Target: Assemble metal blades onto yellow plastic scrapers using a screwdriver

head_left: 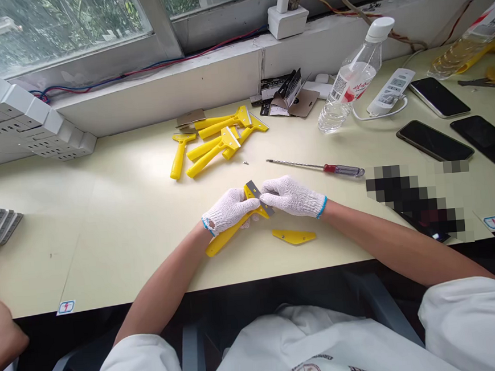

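Observation:
My left hand (231, 209), in a white knit glove, is closed round the head of a yellow scraper (226, 240), whose handle slants down to the left. A grey metal blade (253, 189) lies across the scraper's head. My right hand (290, 196), gloved too, pinches this blade at its right edge between thumb and fingers. Just below my right hand, a separate yellow cover plate (294, 237) rests on the table. Behind my hands lies a screwdriver (334, 169) with a clear and red handle. Tiny screws (246, 163) sit to its left.
Several yellow scrapers (214, 142) are heaped at the back. Beyond them are dark cardboard packages (285, 94). A water bottle (350, 80), a power strip (391, 91) and phones (435, 140) occupy the right. White boxes (23, 120) are stacked at left, near another person's arm (2, 336).

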Available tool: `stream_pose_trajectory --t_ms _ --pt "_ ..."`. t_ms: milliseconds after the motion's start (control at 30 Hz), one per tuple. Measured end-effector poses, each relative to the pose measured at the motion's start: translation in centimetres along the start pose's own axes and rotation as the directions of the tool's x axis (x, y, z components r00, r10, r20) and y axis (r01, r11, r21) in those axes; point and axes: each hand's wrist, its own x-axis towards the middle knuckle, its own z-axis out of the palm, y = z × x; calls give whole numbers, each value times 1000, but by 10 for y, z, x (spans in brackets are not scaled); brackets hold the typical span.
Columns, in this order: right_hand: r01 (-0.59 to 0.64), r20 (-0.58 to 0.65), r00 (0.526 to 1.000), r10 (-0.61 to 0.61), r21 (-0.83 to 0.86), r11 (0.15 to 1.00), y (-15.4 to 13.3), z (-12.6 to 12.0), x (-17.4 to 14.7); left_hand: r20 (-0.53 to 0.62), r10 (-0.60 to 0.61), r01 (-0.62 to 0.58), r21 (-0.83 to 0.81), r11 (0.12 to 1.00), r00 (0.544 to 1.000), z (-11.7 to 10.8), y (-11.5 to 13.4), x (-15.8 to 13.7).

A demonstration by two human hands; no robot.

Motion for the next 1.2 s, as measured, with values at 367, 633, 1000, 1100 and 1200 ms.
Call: stream_pose_trajectory --t_ms 367,633,1000,1100,1200 --pt "4 -17 1000 -4 -24 1000 0 3 -1 -31 9 -8 38 999 999 3 2 0" --pt "-32 216 971 99 -295 955 -16 -27 -6 -124 -6 5 -8 1000 992 -6 0 3" --pt "102 476 847 236 -582 807 -41 -26 -34 -302 -34 -28 -200 979 953 -20 5 7" --pt "127 494 836 238 -597 792 -40 -24 -35 -299 -28 -27 -177 984 954 -19 4 7" --pt "129 484 848 218 -587 799 -39 -24 -34 -299 -36 -11 -155 988 954 -18 5 8"
